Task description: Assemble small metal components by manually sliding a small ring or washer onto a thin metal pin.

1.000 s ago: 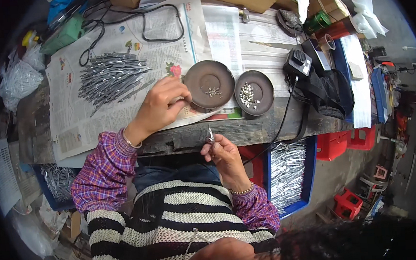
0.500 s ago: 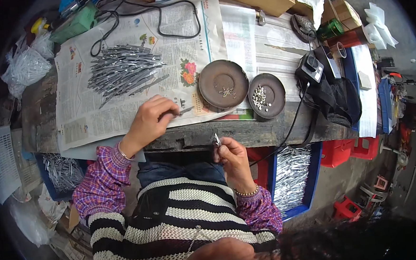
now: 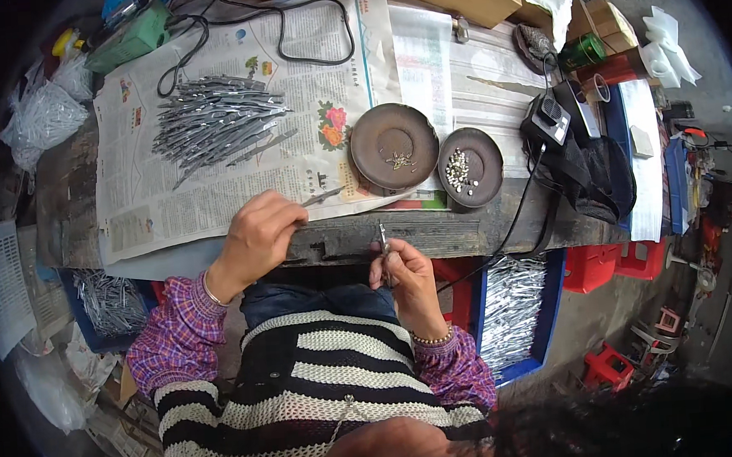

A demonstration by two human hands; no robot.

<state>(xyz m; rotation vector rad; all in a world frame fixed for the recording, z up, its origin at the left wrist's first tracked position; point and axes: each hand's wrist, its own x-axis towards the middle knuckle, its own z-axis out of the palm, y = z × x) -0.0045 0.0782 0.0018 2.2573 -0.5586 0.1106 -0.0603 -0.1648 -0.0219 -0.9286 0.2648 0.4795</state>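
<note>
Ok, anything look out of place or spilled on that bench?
One thin metal strip lies alone, apart from the pile on the newspaper, at the pile's lower right. The bench also looks notched along its front edge, just right of the left hand. Nothing looks spilled: the small bits sit inside the dishes.

The left hand [image 3: 260, 232] pinches, its back uppermost; the right hand [image 3: 408, 272] is curled, nearer the body. The left arm [image 3: 176, 336] bends.
</note>
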